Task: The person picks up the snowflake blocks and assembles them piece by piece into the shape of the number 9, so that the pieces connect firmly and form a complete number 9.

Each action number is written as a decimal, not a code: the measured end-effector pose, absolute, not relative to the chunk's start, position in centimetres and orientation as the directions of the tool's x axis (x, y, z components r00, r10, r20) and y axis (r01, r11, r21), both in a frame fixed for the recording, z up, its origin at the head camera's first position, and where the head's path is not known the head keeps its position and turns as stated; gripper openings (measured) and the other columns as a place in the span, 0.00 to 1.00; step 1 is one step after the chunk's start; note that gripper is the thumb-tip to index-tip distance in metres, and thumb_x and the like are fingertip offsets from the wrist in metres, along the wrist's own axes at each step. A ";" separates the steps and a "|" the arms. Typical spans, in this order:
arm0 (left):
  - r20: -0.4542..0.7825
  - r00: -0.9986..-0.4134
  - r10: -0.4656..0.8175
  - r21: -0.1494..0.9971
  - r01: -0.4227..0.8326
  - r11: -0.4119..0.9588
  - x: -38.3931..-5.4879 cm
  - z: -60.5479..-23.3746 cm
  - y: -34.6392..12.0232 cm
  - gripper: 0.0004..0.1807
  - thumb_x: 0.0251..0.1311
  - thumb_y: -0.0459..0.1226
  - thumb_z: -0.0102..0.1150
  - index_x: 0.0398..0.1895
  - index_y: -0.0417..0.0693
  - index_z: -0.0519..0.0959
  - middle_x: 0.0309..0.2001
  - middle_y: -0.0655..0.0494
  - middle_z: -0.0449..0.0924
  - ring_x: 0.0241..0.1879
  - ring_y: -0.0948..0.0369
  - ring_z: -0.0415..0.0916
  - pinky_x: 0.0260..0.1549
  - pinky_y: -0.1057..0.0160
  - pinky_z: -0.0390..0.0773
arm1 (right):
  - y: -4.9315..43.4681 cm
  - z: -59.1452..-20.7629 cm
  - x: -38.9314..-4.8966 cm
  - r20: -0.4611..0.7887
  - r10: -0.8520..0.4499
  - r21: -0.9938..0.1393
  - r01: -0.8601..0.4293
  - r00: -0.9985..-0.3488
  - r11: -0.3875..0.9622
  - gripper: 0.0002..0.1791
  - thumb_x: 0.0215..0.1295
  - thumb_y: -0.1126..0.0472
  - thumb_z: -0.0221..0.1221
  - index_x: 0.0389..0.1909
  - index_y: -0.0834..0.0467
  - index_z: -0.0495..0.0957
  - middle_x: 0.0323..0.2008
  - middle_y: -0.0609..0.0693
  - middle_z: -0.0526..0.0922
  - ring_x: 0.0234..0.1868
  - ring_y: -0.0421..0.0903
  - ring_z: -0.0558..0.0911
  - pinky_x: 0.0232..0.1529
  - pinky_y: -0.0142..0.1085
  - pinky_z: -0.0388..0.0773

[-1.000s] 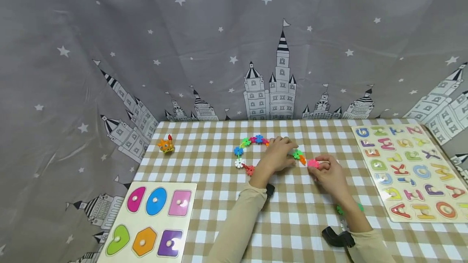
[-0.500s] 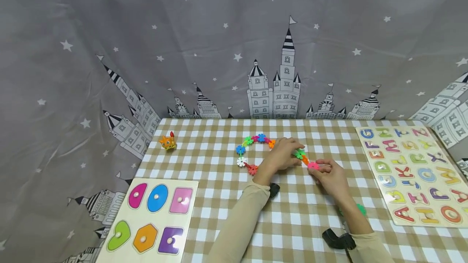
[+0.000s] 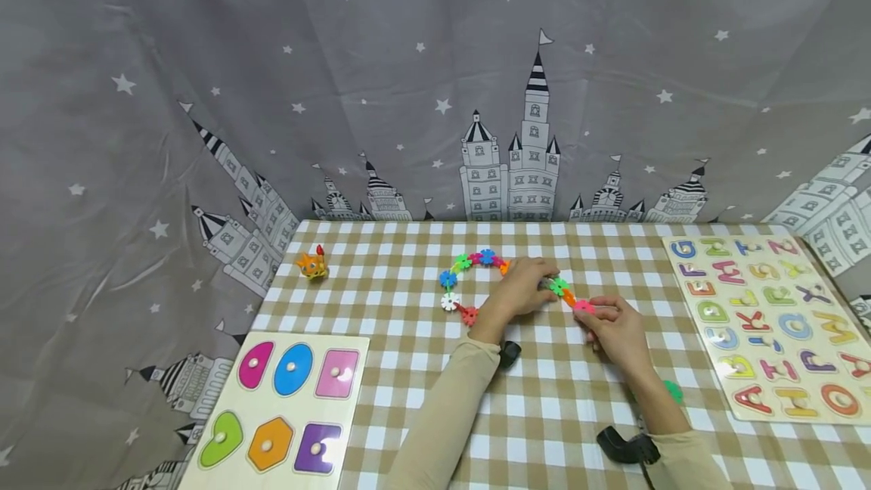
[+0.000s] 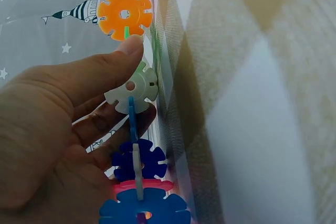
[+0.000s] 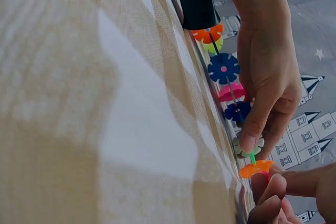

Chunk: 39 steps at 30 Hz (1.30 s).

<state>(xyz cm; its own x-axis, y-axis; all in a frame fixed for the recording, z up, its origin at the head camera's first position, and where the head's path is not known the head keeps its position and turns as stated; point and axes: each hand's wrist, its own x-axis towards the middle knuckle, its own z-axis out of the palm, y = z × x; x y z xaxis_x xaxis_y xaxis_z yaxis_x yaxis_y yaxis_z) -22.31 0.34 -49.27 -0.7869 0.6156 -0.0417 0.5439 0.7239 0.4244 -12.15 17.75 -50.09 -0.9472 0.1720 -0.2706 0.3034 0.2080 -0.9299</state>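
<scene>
A chain of colourful notched plastic discs (image 3: 487, 256) curves across the checked cloth. My left hand (image 3: 520, 289) covers part of it and, in the left wrist view, pinches a pale whitish disc (image 4: 137, 86) between thumb and fingers. Beyond that hand a green disc (image 3: 559, 286) and an orange disc (image 3: 568, 298) continue the chain. My right hand (image 3: 619, 331) pinches a pink disc (image 3: 584, 308), which touches the orange one; its fingertips hide part of it. The chain's near end is a red disc (image 3: 469, 315), beside my left wrist.
A shape puzzle board (image 3: 359, 376) lies at the left front. An alphabet puzzle board (image 3: 708, 365) lies on the right. A small orange toy figure (image 3: 313, 265) stands at the back left. Near my right forearm, a green disc (image 3: 673, 391) lies partly hidden.
The pink disc in my right hand has come up against the orange disc, closing the earlier gap. My left fingers have drawn back slightly, showing more of the chain. The head view has shifted slightly.
</scene>
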 end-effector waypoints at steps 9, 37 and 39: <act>-0.029 -0.788 0.615 0.416 0.551 0.724 -22.3 -49.4 0.1 0.23 0.59 0.46 0.66 0.57 0.52 0.80 0.61 0.58 0.78 0.60 0.55 0.72 0.61 0.59 0.64 | 17.6 -50.2 -12.3 -0.248 0.176 -0.935 0.283 -0.953 0.212 0.27 0.65 0.59 0.63 0.62 0.66 0.69 0.25 0.38 0.85 0.15 0.35 0.76 0.17 0.29 0.75; -0.024 -0.790 0.612 0.422 0.547 0.723 -22.2 -49.2 0.4 0.23 0.60 0.47 0.66 0.57 0.52 0.81 0.58 0.57 0.80 0.59 0.56 0.73 0.60 0.61 0.65 | 17.7 -50.2 -12.3 -0.256 0.172 -0.938 0.287 -0.951 0.192 0.28 0.61 0.58 0.67 0.53 0.68 0.64 0.28 0.43 0.88 0.15 0.35 0.77 0.17 0.30 0.77; -0.021 -0.790 0.613 0.424 0.548 0.721 -22.2 -49.2 0.4 0.22 0.60 0.47 0.66 0.57 0.52 0.81 0.58 0.57 0.80 0.58 0.56 0.73 0.59 0.61 0.65 | 17.7 -50.2 -12.3 -0.261 0.171 -0.940 0.290 -0.950 0.178 0.28 0.61 0.58 0.67 0.53 0.68 0.64 0.27 0.42 0.88 0.15 0.35 0.77 0.17 0.30 0.77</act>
<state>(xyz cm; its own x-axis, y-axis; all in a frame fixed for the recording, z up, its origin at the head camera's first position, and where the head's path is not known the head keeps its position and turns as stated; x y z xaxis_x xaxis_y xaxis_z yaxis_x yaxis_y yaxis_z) -22.24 0.38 -49.15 -0.7896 0.6132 -0.0215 0.5483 0.7210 0.4237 -12.29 17.66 -50.23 -0.9500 0.1713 -0.2609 0.2904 0.1783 -0.9402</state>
